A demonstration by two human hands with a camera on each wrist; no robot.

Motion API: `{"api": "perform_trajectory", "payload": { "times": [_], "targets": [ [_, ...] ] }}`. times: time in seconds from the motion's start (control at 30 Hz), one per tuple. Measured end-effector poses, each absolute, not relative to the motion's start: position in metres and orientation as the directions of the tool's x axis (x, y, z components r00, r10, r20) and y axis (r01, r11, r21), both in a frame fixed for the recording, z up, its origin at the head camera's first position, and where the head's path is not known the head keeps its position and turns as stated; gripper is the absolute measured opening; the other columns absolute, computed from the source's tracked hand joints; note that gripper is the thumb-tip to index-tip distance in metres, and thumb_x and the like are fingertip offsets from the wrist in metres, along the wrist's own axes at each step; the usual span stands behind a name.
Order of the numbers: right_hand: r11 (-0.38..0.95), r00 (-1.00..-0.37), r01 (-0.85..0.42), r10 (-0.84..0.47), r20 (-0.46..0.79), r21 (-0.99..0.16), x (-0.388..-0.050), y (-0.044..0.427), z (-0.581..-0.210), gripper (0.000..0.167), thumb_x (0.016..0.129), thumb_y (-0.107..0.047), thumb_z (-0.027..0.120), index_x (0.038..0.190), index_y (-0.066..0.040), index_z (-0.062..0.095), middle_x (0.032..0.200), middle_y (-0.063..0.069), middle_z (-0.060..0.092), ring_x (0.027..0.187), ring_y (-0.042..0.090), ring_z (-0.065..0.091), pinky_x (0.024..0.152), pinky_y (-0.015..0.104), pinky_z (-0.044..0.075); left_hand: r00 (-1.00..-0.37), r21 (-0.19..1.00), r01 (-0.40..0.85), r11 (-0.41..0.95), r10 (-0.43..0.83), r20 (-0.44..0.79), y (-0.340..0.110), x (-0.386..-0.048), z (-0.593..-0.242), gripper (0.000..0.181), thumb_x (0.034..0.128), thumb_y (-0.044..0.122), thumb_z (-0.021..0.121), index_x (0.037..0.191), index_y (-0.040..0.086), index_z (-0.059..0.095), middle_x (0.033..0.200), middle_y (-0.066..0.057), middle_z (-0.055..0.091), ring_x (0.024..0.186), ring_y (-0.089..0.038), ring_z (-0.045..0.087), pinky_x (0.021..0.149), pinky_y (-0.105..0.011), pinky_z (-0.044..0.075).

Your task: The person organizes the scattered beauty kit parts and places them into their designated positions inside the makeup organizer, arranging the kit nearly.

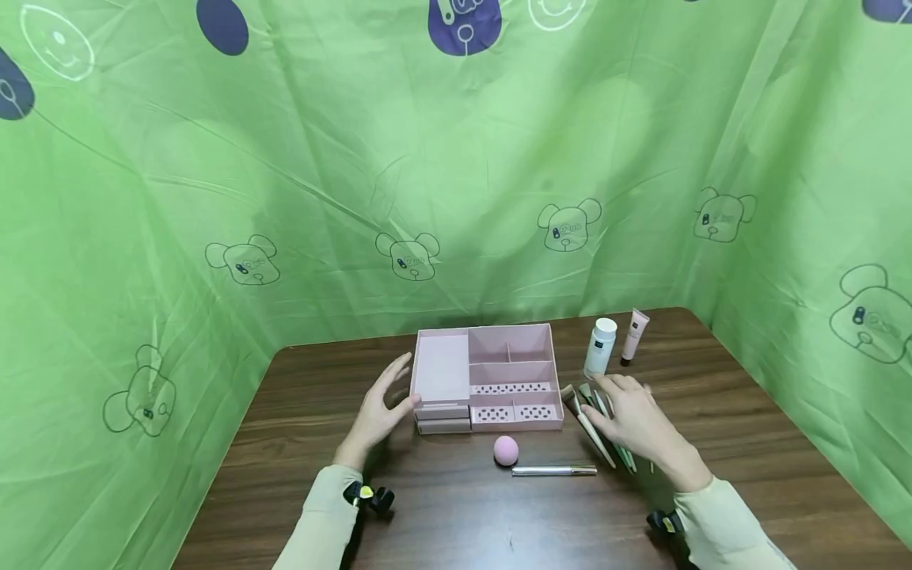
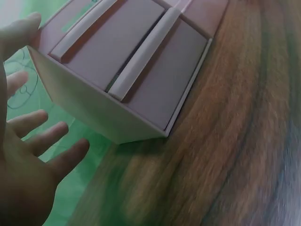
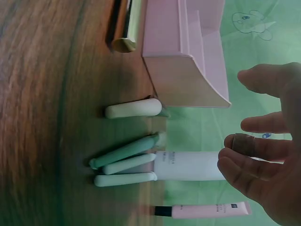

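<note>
The left hand (image 1: pixel 378 408), fingers spread, is at the left side of the pink organizer (image 1: pixel 442 364); a bump could shift it. Its compartments (image 1: pixel 513 374) show no items; its closed drawers (image 1: pixel 443 426) hide any contents. In front, the pink ball (image 1: pixel 506 450) could roll if nudged. Farther right, brushes (image 1: pixel 593 432) lie on the tabletop (image 1: pixel 456 522) beneath the right hand (image 1: pixel 634 416), fingers loosely parted, pinching nothing; a careless sweep could topple the upright bottle (image 1: pixel 601 347).

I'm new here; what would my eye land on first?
Probably the bright green cloth with bear-like outlines, hanging behind the table. Next, the pink organizer near the table's back edge, between the left hand and right hand. A pink ball sits in front of it, close to a silver tube.
</note>
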State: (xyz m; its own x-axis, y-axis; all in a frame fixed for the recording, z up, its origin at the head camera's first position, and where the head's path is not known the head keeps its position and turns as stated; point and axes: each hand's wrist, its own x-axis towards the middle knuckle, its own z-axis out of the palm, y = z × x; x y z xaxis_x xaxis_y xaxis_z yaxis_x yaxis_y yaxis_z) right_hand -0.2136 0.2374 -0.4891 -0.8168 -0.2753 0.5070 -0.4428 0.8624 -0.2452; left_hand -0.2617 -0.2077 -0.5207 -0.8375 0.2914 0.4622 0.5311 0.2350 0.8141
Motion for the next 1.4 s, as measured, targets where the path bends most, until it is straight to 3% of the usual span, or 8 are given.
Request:
{"api": "perform_trajectory", "payload": {
  "times": [0.2, 0.33, 0.5, 0.77, 1.07, 1.27, 1.4],
  "targets": [
    [0.852, -0.803, -0.464, -0.288, 0.522, -0.243, -0.218, 0.234, -0.496, 0.055, 0.077, -0.028, 0.080, 0.119, 0.004, 0.064, 0.099, 0.022, 0.068, 0.091, 0.039, 0.064, 0.075, 0.055, 0.053, -0.860, 0.892, 0.439, 0.106, 0.338, 0.382, -0.204, -0.259, -0.514, 0.071, 0.0895, -0.007, 0.062, 0.150, -0.008, 0.025, 0.153, -0.030, 0.030, 0.137, -0.052, 0.030, 0.106, -0.063, 0.033],
    [0.847, -0.807, -0.469, -0.296, 0.511, -0.250, -0.221, 0.231, -0.501, 0.054, 0.076, -0.027, 0.079, 0.118, 0.004, 0.064, 0.099, 0.021, 0.068, 0.090, 0.037, 0.065, 0.075, 0.053, 0.054, -0.876, 0.916, 0.386, 0.105, 0.353, 0.329, -0.202, -0.254, -0.502, 0.071, 0.0907, -0.002, 0.062, 0.151, -0.006, 0.024, 0.154, -0.029, 0.028, 0.136, -0.049, 0.033, 0.104, -0.061, 0.038],
    [0.853, -0.823, -0.458, -0.301, 0.481, -0.250, -0.225, 0.227, -0.504, 0.052, 0.076, -0.026, 0.079, 0.115, 0.004, 0.065, 0.104, 0.023, 0.068, 0.093, 0.039, 0.066, 0.077, 0.054, 0.054, -0.867, 0.902, 0.406, 0.143, 0.371, 0.332, -0.200, -0.251, -0.496, 0.071, 0.0916, 0.000, 0.062, 0.151, -0.005, 0.024, 0.154, -0.028, 0.029, 0.135, -0.048, 0.036, 0.104, -0.060, 0.038],
    [0.861, -0.842, -0.436, -0.287, 0.458, -0.261, -0.228, 0.222, -0.508, 0.045, 0.076, -0.023, 0.080, 0.112, 0.001, 0.067, 0.101, 0.017, 0.069, 0.084, 0.033, 0.067, 0.069, 0.051, 0.054, -0.849, 0.890, 0.436, 0.135, 0.390, 0.357, -0.199, -0.253, -0.497, 0.069, 0.0924, -0.002, 0.059, 0.151, -0.007, 0.022, 0.156, -0.029, 0.022, 0.141, -0.050, 0.024, 0.112, -0.066, 0.021],
    [0.870, -0.843, -0.423, -0.275, 0.463, -0.252, -0.222, 0.220, -0.513, 0.042, 0.073, -0.021, 0.080, 0.107, 0.001, 0.068, 0.088, 0.014, 0.067, 0.071, 0.027, 0.064, 0.060, 0.048, 0.052, -0.863, 0.906, 0.402, 0.132, 0.385, 0.327, -0.199, -0.251, -0.501, 0.068, 0.0934, 0.000, 0.059, 0.152, -0.004, 0.024, 0.155, -0.028, 0.026, 0.140, -0.045, 0.029, 0.112, -0.060, 0.025],
    [0.873, -0.863, -0.402, -0.260, 0.434, -0.276, -0.223, 0.218, -0.516, 0.033, 0.073, -0.020, 0.080, 0.097, -0.003, 0.067, 0.072, 0.005, 0.055, 0.059, 0.017, 0.049, 0.051, 0.040, 0.045, -0.857, 0.909, 0.400, 0.118, 0.398, 0.326, -0.199, -0.251, -0.498, 0.068, 0.0935, -0.001, 0.058, 0.152, -0.005, 0.023, 0.156, -0.028, 0.024, 0.141, -0.045, 0.027, 0.113, -0.061, 0.023],
    [0.879, -0.868, -0.391, -0.253, 0.428, -0.272, -0.225, 0.217, -0.516, 0.031, 0.072, -0.018, 0.081, 0.095, -0.003, 0.067, 0.070, 0.002, 0.052, 0.058, 0.016, 0.048, 0.051, 0.040, 0.045, -0.856, 0.911, 0.398, 0.108, 0.400, 0.327, -0.199, -0.251, -0.497, 0.068, 0.0935, -0.002, 0.058, 0.152, -0.005, 0.022, 0.156, -0.029, 0.024, 0.142, -0.045, 0.026, 0.113, -0.060, 0.023]
  ]
}}
